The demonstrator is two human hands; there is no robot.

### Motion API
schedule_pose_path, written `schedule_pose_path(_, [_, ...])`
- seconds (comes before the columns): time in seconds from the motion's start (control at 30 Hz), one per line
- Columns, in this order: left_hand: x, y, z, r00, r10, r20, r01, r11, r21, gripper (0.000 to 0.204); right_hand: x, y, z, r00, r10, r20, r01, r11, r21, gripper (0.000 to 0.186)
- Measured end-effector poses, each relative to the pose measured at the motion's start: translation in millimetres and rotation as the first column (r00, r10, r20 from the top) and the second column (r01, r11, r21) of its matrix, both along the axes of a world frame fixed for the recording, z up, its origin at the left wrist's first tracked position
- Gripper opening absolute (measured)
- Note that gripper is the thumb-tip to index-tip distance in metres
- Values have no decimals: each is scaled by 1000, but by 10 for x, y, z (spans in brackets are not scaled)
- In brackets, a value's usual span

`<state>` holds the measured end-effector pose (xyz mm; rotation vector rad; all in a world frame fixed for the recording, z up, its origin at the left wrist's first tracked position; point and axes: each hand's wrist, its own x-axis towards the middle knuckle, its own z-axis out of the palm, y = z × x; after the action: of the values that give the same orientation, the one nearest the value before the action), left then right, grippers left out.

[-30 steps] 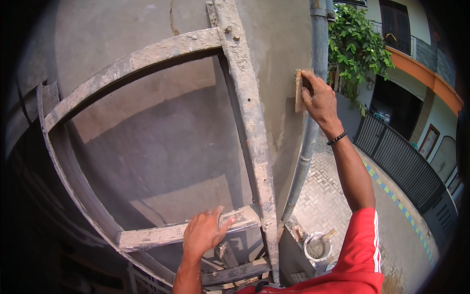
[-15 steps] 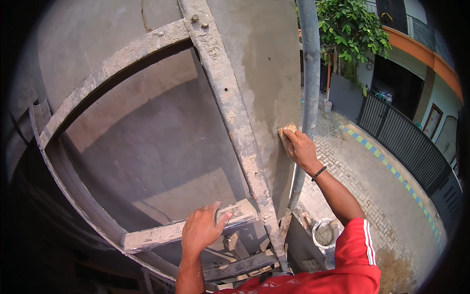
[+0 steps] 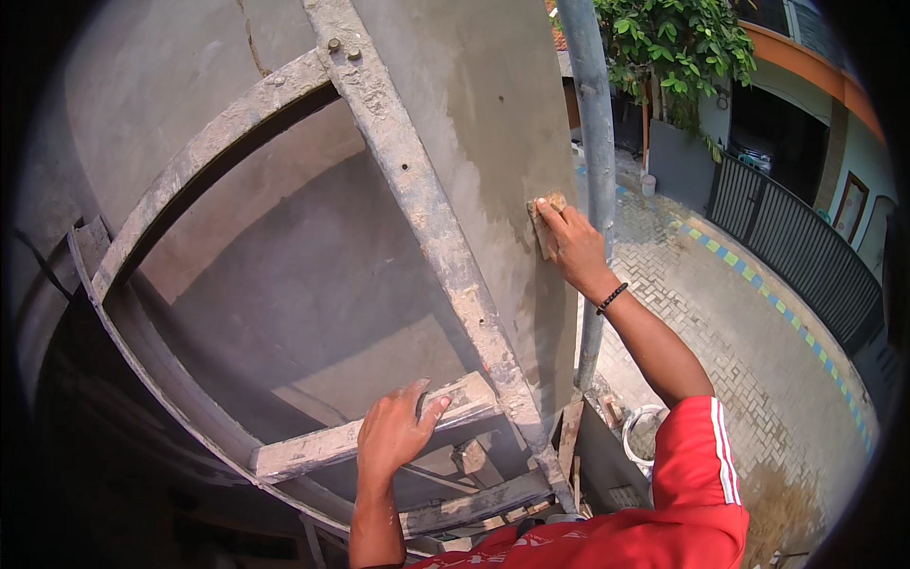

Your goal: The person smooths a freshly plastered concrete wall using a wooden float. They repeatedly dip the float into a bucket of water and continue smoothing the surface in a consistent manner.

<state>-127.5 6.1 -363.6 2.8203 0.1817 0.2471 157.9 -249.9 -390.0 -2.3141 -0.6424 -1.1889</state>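
Observation:
My right hand point(image 3: 576, 248) presses a small, flat, tan block crusted with plaster point(image 3: 548, 226) against the grey wall point(image 3: 512, 123), close to its right edge. The fingers close over the block, so part of it is hidden. Damp, darker plaster surrounds it. Lower left, my left hand point(image 3: 391, 431) lies over a plaster-smeared metal crossbar point(image 3: 308, 453) of the scaffold frame. Its thumb stands apart from the forefinger, and nothing shows in the grip. How far the other fingers curl over the bar is hidden.
A slanting scaffold post point(image 3: 427, 204) crosses before the wall, joined to a curved bar point(image 3: 204, 152). Right of the wall stands an upright metal pipe point(image 3: 597, 142). Far below are a white bucket point(image 3: 643, 434), a paved lane point(image 3: 730, 351) and a dark gate point(image 3: 787, 242).
My right hand has moved a little up along the wall with the block. My left hand stays on the crossbar. The whole view has shifted slightly.

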Motion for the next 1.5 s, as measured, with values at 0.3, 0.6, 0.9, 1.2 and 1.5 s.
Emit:
schedule_pose_path(0.3, [-18,41,-34,996,-64,68,61,997,38,54,-60,111,649,993,60,104,-77,984,164,52])
schedule_pose_path(0.6, [67,50,-61,998,-52,23,52,999,-11,53,-152,-6,-236,997,-6,-77,16,992,125,54])
schedule_pose_path(0.9, [50,29,-24,998,-46,31,46,999,4,55,16,283,495,996,30,85,-52,960,274,52])
schedule_pose_path(1.2, [46,52,-6,999,-1,-36,-2,998,-60,58,-219,-49,258,991,127,-33,-116,964,238,48])
schedule_pose_path(1.5, [1,79,10,1000,-5,-24,4,999,-51,61,-37,446,1321,969,161,188,-171,984,40,48])
